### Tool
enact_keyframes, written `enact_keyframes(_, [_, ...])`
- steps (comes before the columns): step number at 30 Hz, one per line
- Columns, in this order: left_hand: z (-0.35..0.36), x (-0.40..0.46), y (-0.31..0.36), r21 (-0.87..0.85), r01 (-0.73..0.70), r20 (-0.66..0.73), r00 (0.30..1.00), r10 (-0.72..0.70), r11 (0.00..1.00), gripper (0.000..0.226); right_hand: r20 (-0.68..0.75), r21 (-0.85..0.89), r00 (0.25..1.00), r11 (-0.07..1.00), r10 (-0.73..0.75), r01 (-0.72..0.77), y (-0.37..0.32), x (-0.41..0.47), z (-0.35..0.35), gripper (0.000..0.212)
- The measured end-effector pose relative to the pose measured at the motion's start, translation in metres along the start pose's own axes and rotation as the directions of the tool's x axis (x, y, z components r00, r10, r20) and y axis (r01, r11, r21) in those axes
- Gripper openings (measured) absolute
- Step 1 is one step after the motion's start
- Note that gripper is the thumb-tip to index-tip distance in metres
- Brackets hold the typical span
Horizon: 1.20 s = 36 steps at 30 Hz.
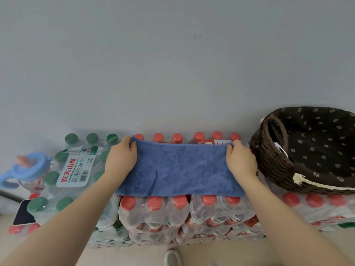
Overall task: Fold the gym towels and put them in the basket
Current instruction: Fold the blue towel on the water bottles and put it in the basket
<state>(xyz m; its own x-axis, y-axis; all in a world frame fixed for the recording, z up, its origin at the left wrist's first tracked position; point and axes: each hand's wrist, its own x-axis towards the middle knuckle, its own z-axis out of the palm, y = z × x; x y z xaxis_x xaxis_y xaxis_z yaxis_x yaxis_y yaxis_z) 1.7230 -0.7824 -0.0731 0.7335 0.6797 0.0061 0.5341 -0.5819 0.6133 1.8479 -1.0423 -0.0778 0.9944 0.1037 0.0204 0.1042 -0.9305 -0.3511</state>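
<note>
Head view: both hands hold a blue towel flat on shrink-wrapped packs of water bottles, left hand and right hand each clamped on a far corner; the wicker basket sits just right.

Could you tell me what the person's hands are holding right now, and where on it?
The blue towel: left hand pinches its far left corner, right hand its far right corner.
</note>
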Motion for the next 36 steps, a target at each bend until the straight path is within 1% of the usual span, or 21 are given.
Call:
enact_keyframes(2, [0.000, 0.003, 0.001, -0.013, 0.000, -0.006, 1.000, 0.000, 1.000, 0.026, 0.007, 0.047, 1.000, 0.999, 0.017, -0.017, 0.003, 0.002, 0.000, 0.030])
enact_keyframes(4, [-0.002, 0.004, 0.002, 0.068, -0.007, 0.006, 1.000, 0.007, 0.998, 0.025, 0.044, 0.074, 0.998, 0.996, 0.037, -0.040, 0.002, 0.003, -0.004, 0.029])
enact_keyframes(5, [-0.003, 0.003, 0.003, 0.156, -0.005, 0.015, 1.000, 0.003, 0.988, 0.022, 0.068, 0.040, 0.997, 0.999, 0.032, -0.035, -0.002, 0.002, -0.008, 0.028])
enact_keyframes(7, [-0.006, 0.000, 0.005, 0.317, 0.001, 0.007, 1.000, -0.004, 0.948, 0.019, 0.064, -0.121, 0.997, 0.992, -0.038, 0.045, -0.013, -0.002, -0.017, 0.029])
enact_keyframes(8, [-0.007, 0.000, 0.007, 0.359, -0.037, -0.012, 0.999, 0.044, 0.933, 0.032, 0.028, -0.197, 0.993, 0.973, -0.118, 0.121, -0.021, -0.005, -0.020, 0.032])
enact_keyframes(9, [-0.005, 0.000, 0.011, 0.364, -0.118, -0.017, 0.991, 0.134, 0.924, 0.046, -0.018, -0.210, 0.973, 0.953, -0.228, 0.219, -0.033, -0.010, -0.022, 0.035])
enact_keyframes(10, [-0.003, 0.000, 0.017, 0.334, -0.247, 0.007, 0.966, 0.260, 0.910, 0.054, -0.028, -0.162, 0.938, 0.928, -0.344, 0.336, -0.046, -0.015, -0.021, 0.039])
enact_keyframes(12, [0.011, -0.002, 0.027, 0.242, -0.498, 0.177, 0.867, 0.467, 0.833, 0.065, 0.097, -0.017, 0.838, 0.841, -0.538, 0.541, -0.073, -0.029, -0.008, 0.047])
enact_keyframes(13, [0.020, -0.004, 0.030, 0.217, -0.574, 0.278, 0.812, 0.514, 0.789, 0.074, 0.191, 0.021, 0.785, 0.802, -0.589, 0.597, -0.083, -0.036, 0.002, 0.052])
enact_keyframes(14, [0.027, -0.008, 0.029, 0.227, -0.602, 0.363, 0.782, 0.506, 0.766, 0.083, 0.280, 0.020, 0.746, 0.780, -0.605, 0.625, -0.089, -0.042, 0.012, 0.056])
enact_keyframes(15, [0.033, -0.010, 0.024, 0.270, -0.598, 0.416, 0.779, 0.469, 0.755, 0.089, 0.340, -0.013, 0.729, 0.772, -0.594, 0.635, -0.089, -0.045, 0.021, 0.059])
enact_keyframes(16, [0.035, -0.013, 0.017, 0.317, -0.577, 0.427, 0.796, 0.430, 0.753, 0.092, 0.365, -0.067, 0.735, 0.772, -0.571, 0.633, -0.085, -0.044, 0.027, 0.063])
enact_keyframes(18, [0.033, -0.016, 0.005, 0.350, -0.529, 0.375, 0.836, 0.402, 0.773, 0.101, 0.348, -0.167, 0.774, 0.778, -0.529, 0.606, -0.070, -0.041, 0.030, 0.077])
enact_keyframes(19, [0.030, -0.018, 0.001, 0.359, -0.507, 0.361, 0.850, 0.384, 0.784, 0.109, 0.343, -0.179, 0.793, 0.793, -0.504, 0.582, -0.061, -0.038, 0.027, 0.077])
enact_keyframes(21, [0.024, -0.022, -0.002, 0.391, -0.482, 0.359, 0.864, 0.353, 0.784, 0.124, 0.354, -0.165, 0.830, 0.845, -0.431, 0.509, -0.043, -0.033, 0.021, 0.067])
enact_keyframes(24, [0.022, -0.025, 0.001, 0.421, -0.470, 0.374, 0.869, 0.324, 0.776, 0.132, 0.342, -0.193, 0.892, 0.907, -0.296, 0.375, -0.016, -0.026, 0.009, 0.066])
enact_keyframes(27, [0.021, -0.023, 0.004, 0.412, -0.455, 0.391, 0.871, 0.298, 0.790, 0.144, 0.335, -0.152, 0.930, 0.965, -0.154, 0.215, 0.004, -0.022, 0.000, 0.065])
enact_keyframes(29, [0.021, -0.023, 0.006, 0.417, -0.455, 0.406, 0.868, 0.287, 0.787, 0.150, 0.303, -0.125, 0.947, 0.981, -0.105, 0.149, 0.008, -0.024, -0.004, 0.063])
enact_keyframes(33, [0.025, -0.024, 0.018, 0.441, -0.430, 0.412, 0.877, 0.248, 0.788, 0.150, 0.050, -0.081, 0.994, 0.992, -0.096, 0.100, 0.000, -0.039, -0.014, 0.057])
enact_keyframes(35, [0.029, -0.024, 0.033, 0.387, -0.491, 0.415, 0.849, 0.328, 0.780, 0.144, 0.051, 0.021, 0.998, 0.999, -0.036, 0.035, -0.003, -0.041, -0.017, 0.057])
enact_keyframes(36, [0.033, -0.025, 0.043, 0.340, -0.558, 0.427, 0.809, 0.404, 0.757, 0.138, 0.087, 0.072, 0.996, 0.997, 0.007, -0.013, -0.003, -0.037, -0.016, 0.055])
